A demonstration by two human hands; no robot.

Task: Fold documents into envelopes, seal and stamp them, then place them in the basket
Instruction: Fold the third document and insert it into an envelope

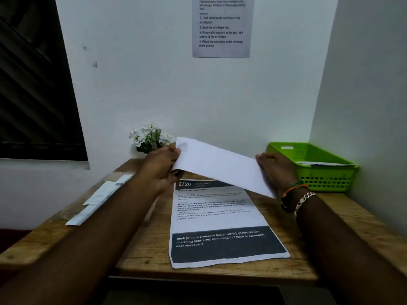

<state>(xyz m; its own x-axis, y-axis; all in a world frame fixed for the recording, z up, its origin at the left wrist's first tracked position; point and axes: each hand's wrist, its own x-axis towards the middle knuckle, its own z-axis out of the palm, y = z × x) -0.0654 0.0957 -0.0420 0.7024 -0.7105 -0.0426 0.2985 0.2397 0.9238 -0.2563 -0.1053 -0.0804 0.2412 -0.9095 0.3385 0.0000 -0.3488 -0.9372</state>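
Observation:
A white folded sheet (218,164) hangs in the air above the desk, tilted down to the right. My left hand (161,167) pinches its upper left corner. My right hand (276,170) grips its right end, with beaded bracelets on that wrist. Under it a printed document (220,225) headed "2720" lies flat on the wooden desk (145,245). The green plastic basket (326,179) stands at the desk's back right corner, with a white envelope showing inside. White envelopes (99,201) lie along the desk's left edge.
A small pot of white flowers (149,137) stands at the back of the desk against the wall. A printed instruction sheet (221,27) hangs on the wall above. A dark window fills the left side; a wall closes off the right.

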